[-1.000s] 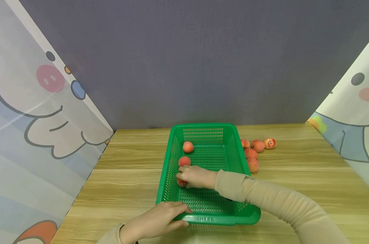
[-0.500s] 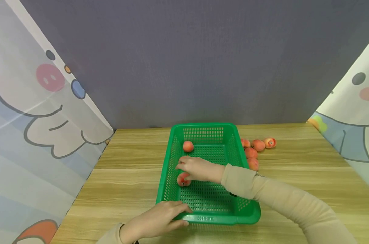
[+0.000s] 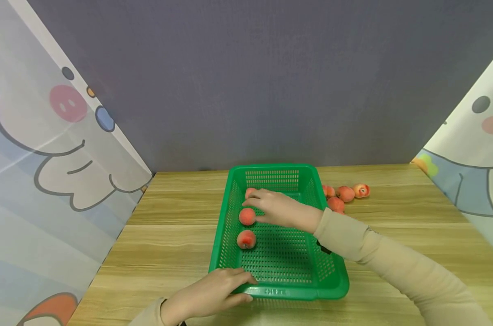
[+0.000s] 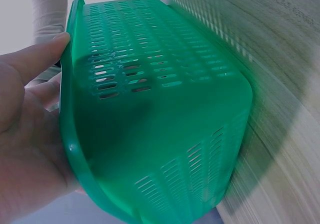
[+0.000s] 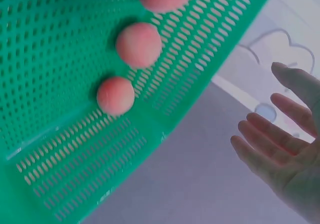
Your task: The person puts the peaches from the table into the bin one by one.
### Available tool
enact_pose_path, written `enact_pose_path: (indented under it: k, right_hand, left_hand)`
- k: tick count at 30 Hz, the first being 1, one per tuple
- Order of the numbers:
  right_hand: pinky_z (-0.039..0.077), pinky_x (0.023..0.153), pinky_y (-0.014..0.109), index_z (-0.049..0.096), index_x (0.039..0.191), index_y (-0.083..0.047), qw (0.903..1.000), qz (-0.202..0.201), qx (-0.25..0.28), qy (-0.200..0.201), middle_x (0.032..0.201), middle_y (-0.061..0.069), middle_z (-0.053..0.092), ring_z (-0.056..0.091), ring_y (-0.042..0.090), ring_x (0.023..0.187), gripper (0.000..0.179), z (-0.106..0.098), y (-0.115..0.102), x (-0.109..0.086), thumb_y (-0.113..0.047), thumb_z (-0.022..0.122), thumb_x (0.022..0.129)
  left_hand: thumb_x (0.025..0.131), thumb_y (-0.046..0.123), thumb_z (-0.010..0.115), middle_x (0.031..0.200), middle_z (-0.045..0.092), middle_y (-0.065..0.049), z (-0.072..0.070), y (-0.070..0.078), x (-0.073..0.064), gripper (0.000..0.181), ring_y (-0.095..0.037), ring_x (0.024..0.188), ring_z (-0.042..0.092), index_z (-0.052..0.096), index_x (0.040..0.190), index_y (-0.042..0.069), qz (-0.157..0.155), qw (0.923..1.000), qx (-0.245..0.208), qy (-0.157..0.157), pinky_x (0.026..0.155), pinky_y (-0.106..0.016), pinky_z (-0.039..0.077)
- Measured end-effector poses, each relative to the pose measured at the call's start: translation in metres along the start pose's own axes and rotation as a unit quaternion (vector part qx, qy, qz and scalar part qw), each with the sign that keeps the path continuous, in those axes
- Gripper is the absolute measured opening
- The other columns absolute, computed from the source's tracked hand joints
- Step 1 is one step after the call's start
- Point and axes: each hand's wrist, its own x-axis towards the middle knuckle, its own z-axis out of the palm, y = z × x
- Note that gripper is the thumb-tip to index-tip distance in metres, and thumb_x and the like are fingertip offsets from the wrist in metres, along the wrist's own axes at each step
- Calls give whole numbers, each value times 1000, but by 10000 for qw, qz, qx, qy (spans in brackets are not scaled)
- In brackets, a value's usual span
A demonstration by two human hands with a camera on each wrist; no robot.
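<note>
A green plastic basket (image 3: 279, 292) with slotted walls stands on the table. My left hand (image 3: 214, 292) grips its near rim, thumb outside and fingers over the edge; the left wrist view shows the thumb on the rim (image 4: 70, 99). Three peaches lie in a row along the basket's left wall: a near peach (image 3: 246, 239), a middle peach (image 3: 247, 216) and a far peach (image 3: 249, 192). Over the basket, my right hand (image 3: 276, 208) overlaps the far peach in the head view. The right wrist view shows its fingers loosely spread with nothing in them, apart from the peaches.
Several more peaches (image 3: 345, 194) lie on the wooden table (image 3: 177, 217) beside the basket's right wall, partly hidden behind the right forearm. A dark grey panel (image 3: 271, 90) rises behind the table, with cartoon-printed sheets (image 3: 67, 154) at both sides.
My right hand has moved off the near peach, back past the middle one and toward the far end of the basket. The near and middle peaches are now uncovered. My left hand stays put.
</note>
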Motion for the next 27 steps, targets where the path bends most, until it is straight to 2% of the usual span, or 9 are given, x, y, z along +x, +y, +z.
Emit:
enact_pose_path:
  k: [6, 14, 22, 27]
  right_hand:
    - [48, 79, 29, 58, 108, -5, 9994, 208, -28, 264, 107, 9, 56, 54, 22, 99, 38, -18, 9, -9, -18, 71, 75]
    - [49, 74, 31, 60, 109, -7, 9967, 591, -28, 556, 107, 11, 56, 56, 24, 96, 36, -37, 22, -26, -15, 70, 76]
    - [47, 78, 35, 59, 109, -3, 9916, 852, 271, 931, 105, 11, 56, 55, 25, 96, 36, -49, 38, -47, -11, 70, 76]
    - [49, 72, 35, 60, 106, -1, 9877, 990, 137, 1206, 101, 13, 57, 57, 27, 91, 35, -54, 48, -62, -6, 71, 73]
  left_hand:
    - [92, 32, 46, 98, 60, 7, 0, 0, 0, 27, -2, 88, 56, 56, 107, 13, 8, 10000, -2, 6, 72, -16, 45]
    - [90, 27, 50, 97, 59, 7, 0, 0, 0, 24, -2, 88, 56, 56, 108, 13, -14, 10000, -4, 5, 72, -16, 45]
    - [91, 30, 48, 97, 59, 7, 0, 0, 0, 25, -1, 88, 56, 56, 108, 13, 5, 10000, 45, 14, 72, -16, 44]
    - [91, 30, 48, 96, 59, 8, 0, 1, 0, 25, -1, 87, 55, 56, 108, 13, 14, 10000, 50, 18, 72, -15, 44]
